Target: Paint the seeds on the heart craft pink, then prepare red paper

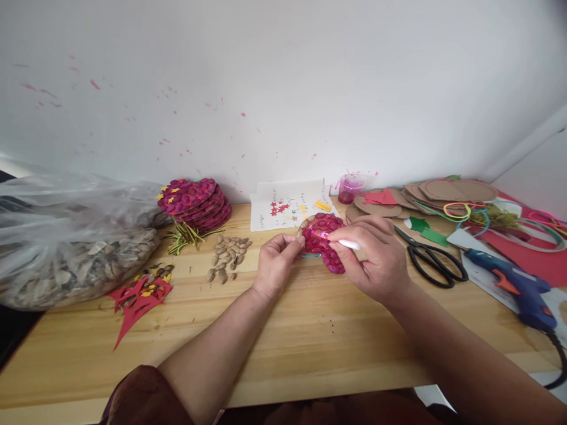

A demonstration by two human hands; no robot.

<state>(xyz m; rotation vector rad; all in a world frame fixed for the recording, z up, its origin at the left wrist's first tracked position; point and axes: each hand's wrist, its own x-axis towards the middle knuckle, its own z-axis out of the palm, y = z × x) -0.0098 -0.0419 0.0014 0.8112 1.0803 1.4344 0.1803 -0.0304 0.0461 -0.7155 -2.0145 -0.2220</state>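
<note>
A gourd-shaped craft piece [330, 260] covered in bumpy shells sits in front of me, mostly painted magenta, with a tan unpainted patch at its upper left. My left hand [278, 262] pinches its left edge between thumb and fingers. In my right hand [376, 254] is a white-handled paintbrush [349, 244], its tip against the wet-looking magenta surface. A bit of blue cord shows under the piece. Loose peanut shells [228, 255] lie left of my left hand. Behind the piece, a white paper [263, 221] carries small red and yellow paper stars.
At left are a bag of shells [88, 254], red paper scraps [144, 301] and stacked magenta pieces [195, 203]. A cup of magenta paint [349, 190] stands by the wall. Cardboard shapes [443, 192], black scissors [436, 262] and a blue glue gun [516, 286] lie right.
</note>
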